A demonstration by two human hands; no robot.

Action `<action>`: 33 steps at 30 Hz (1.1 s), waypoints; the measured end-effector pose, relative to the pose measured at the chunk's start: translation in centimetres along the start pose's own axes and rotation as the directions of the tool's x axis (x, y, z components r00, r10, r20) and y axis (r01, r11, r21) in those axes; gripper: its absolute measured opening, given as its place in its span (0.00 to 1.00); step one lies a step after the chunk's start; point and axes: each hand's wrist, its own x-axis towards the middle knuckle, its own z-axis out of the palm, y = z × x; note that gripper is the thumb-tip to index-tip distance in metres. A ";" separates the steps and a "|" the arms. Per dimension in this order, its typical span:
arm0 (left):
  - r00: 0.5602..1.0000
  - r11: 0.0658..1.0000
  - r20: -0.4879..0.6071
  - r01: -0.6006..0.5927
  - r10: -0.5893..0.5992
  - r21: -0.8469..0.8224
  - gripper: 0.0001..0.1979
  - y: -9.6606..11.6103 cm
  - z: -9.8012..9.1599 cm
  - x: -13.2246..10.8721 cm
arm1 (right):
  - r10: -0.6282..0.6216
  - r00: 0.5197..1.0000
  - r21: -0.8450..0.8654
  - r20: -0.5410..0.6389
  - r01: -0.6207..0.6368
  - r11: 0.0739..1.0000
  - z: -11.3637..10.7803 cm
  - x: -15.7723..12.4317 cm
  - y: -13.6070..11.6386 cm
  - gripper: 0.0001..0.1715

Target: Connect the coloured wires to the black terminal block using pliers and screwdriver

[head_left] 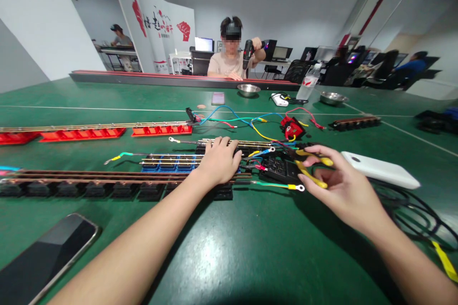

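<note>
My left hand [219, 160] lies palm down, fingers curled, pressing on the right ends of long copper-bar rails [107, 176] that rest on black and blue holders [171, 164]. My right hand [334, 186] is closed around yellow-handled pliers [310, 167], whose nose points left at a black terminal block [277, 169]. Coloured wires with ring lugs fan out from the block; a green wire with a yellow sleeve [277, 184] lies just under the pliers. More blue, yellow, green and red wires [246, 121] run back toward a red block [292, 127].
Red-holder rails [89, 132] stretch across the left. A white power bank [379, 169] and black cables [411, 209] lie at right, a phone [46, 257] at the near left. Two metal bowls [248, 89], a bottle [307, 83] and a person holding a drill [232, 57] are across the green table [250, 248].
</note>
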 end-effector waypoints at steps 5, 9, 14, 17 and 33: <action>1.000 1.000 0.005 0.004 -0.004 0.010 0.23 0.0 0.0 0.0 | -0.101 0.993 -0.169 0.064 0.110 0.979 -0.6 -0.2 0.0 0.26; 1.000 1.000 -0.001 0.000 0.000 0.009 0.23 -0.1 0.2 0.1 | -0.145 0.978 -0.202 0.149 0.174 0.964 -0.9 -0.2 -0.1 0.27; 1.000 1.000 -0.003 -0.001 0.001 0.005 0.23 -0.1 0.2 0.1 | -0.182 0.958 -0.262 0.221 0.238 0.935 -1.2 -0.1 -0.2 0.29; 1.000 1.000 0.001 0.002 -0.002 0.005 0.23 -0.1 0.1 0.1 | -0.209 0.949 -0.298 0.236 0.276 0.914 -1.4 0.0 -0.4 0.28; 1.000 1.000 -0.002 0.008 -0.008 -0.014 0.24 -0.2 0.1 0.2 | -0.263 0.923 -0.356 0.279 0.354 0.865 -0.8 -0.2 -0.6 0.26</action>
